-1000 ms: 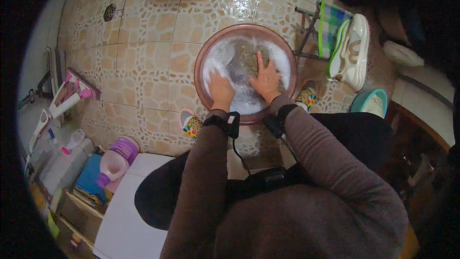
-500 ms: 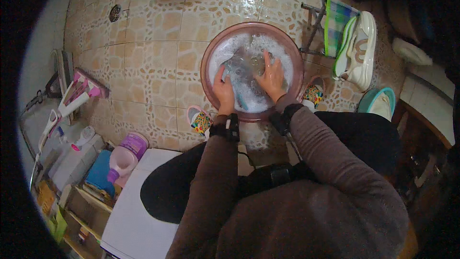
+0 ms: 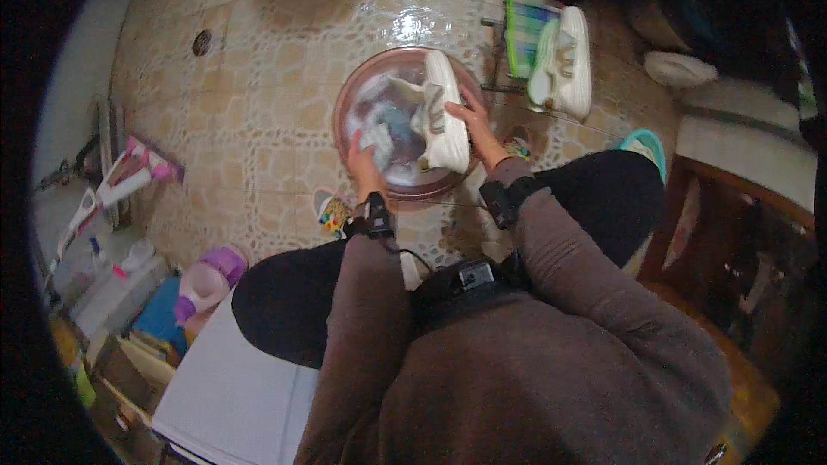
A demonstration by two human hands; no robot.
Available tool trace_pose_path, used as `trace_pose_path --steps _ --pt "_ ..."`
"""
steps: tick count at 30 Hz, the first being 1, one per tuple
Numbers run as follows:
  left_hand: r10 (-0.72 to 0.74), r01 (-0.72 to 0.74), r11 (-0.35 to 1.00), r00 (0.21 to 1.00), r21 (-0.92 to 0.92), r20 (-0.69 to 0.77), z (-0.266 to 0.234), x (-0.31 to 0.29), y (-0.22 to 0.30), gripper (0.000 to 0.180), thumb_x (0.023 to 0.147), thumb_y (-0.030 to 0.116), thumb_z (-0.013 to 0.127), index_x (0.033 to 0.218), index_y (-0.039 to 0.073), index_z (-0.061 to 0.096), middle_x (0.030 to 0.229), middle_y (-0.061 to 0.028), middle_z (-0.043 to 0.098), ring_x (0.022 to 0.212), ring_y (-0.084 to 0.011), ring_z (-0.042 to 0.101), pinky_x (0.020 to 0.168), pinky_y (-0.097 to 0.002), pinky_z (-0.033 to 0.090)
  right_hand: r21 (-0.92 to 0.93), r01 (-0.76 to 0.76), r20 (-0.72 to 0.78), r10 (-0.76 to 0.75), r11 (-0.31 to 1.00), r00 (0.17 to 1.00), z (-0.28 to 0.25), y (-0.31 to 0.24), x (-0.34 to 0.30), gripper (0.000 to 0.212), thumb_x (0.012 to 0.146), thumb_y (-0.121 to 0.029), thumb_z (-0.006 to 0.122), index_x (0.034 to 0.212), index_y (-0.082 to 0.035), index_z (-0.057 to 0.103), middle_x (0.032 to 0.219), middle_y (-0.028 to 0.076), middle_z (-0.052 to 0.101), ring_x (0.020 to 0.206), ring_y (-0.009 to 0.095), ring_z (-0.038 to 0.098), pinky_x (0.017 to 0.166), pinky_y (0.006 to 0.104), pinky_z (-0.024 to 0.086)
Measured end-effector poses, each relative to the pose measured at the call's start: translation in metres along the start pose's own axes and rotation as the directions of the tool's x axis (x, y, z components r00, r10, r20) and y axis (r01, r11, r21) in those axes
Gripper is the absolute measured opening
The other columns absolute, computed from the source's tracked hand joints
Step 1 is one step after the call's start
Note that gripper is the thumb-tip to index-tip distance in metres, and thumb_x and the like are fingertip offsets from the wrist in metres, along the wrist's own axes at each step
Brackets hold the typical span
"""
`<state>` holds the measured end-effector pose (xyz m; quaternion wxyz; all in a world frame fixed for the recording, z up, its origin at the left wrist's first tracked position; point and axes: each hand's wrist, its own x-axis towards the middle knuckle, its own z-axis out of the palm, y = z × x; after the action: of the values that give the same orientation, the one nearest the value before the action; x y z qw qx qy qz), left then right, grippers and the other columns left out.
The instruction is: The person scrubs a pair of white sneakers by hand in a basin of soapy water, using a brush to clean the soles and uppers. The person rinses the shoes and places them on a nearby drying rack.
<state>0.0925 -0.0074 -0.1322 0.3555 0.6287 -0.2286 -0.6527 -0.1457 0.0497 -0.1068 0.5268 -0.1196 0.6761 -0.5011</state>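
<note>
A white sneaker is raised over the round brown basin, its toe pointing away from me. My right hand grips the shoe along its right side, the thumb across its upper. At the basin's left, my left hand is curled beside a pale, wet-looking clump; blur hides whether this is cloth or foam. Sudsy water fills the basin, and a blue-grey shape lies under the surface. Part of the basin is hidden behind the sneaker.
Right of the basin, a second white sneaker rests on a folding stool with a green-edged plaid seat. A teal basin sits by my right knee. Left are a pink-and-white mop, a purple-capped bottle and a white lid.
Both hands were low in the suds, fingers spread. Now my right hand holds up a sneaker not visible before, and my left fingers have curled. The whole view has shifted.
</note>
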Motion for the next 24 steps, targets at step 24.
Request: trace_pose_path --steps 24 --pt "0.319 -0.290 0.599 0.941 0.746 0.110 -0.005 0.026 0.004 0.054 0.084 0.017 0.068 0.132 -0.003 0.053 0.125 -0.0186 0.062 0.112 -0.0271 0.060 0.097 -0.0360 0.045 0.826 -0.399 0.500 -0.191 0.399 0.845 0.035 -0.056 -0.054 0.055 0.099 -0.041 0.045 0.141 -0.007 0.044 0.138 0.016 0.052 0.125 0.031 0.053 0.108 0.0464 0.042"
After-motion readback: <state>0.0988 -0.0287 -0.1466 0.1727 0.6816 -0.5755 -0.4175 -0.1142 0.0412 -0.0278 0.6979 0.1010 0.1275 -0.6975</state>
